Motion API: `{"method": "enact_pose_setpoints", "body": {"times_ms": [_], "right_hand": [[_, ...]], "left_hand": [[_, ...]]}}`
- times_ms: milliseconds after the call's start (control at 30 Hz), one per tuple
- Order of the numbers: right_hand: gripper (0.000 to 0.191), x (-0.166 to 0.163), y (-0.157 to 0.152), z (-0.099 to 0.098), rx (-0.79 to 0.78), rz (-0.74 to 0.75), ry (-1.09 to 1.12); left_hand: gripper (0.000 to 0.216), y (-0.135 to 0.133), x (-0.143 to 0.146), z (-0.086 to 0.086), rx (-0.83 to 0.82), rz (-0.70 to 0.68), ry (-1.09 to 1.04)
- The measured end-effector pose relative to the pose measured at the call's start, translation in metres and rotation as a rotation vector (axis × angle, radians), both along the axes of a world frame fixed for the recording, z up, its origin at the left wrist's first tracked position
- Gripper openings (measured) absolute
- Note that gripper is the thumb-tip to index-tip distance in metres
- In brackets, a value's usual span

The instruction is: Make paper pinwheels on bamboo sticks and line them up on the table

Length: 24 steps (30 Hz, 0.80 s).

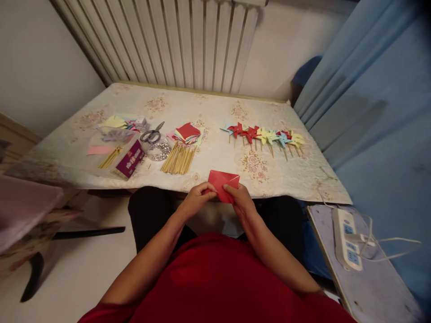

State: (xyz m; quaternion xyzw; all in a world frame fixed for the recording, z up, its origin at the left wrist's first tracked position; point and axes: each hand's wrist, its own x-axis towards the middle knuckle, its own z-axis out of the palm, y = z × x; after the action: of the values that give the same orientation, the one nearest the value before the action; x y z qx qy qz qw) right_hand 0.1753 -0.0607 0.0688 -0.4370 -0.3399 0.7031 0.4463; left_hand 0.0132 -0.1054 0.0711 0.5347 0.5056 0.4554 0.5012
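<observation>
A red paper square (222, 179) with a slit near its upper right corner is held between my two hands at the table's front edge. My left hand (200, 196) pinches its left side between thumb and fingers. On the right side, my right hand (241, 197) grips the paper with the thumb on top and the fingers hidden beneath. Just beyond my left hand lies a row of thin wooden sticks (178, 159). Behind them is a stack of coloured paper squares (187, 133), red on top.
Finished paper pinwheels (266, 135) on sticks lie in a row at the right. Scissors (152, 134) rest on a round container of small shiny pieces (159, 150). A purple box (130, 160) stands at the left. A power strip (347, 240) with cables sits at the lower right.
</observation>
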Motion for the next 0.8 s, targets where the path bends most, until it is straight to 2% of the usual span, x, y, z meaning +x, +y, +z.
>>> {"method": "enact_pose_setpoints", "body": {"times_ms": [333, 800], "right_hand": [[0.025, 0.000, -0.002, 0.001, -0.005, 0.047, 0.000], [0.027, 0.000, -0.002, 0.002, -0.025, 0.051, 0.014]], "left_hand": [[0.018, -0.001, 0.006, 0.011, -0.049, 0.053, 0.125], [0.015, 0.005, 0.013, 0.007, -0.122, 0.137, 0.185]]}}
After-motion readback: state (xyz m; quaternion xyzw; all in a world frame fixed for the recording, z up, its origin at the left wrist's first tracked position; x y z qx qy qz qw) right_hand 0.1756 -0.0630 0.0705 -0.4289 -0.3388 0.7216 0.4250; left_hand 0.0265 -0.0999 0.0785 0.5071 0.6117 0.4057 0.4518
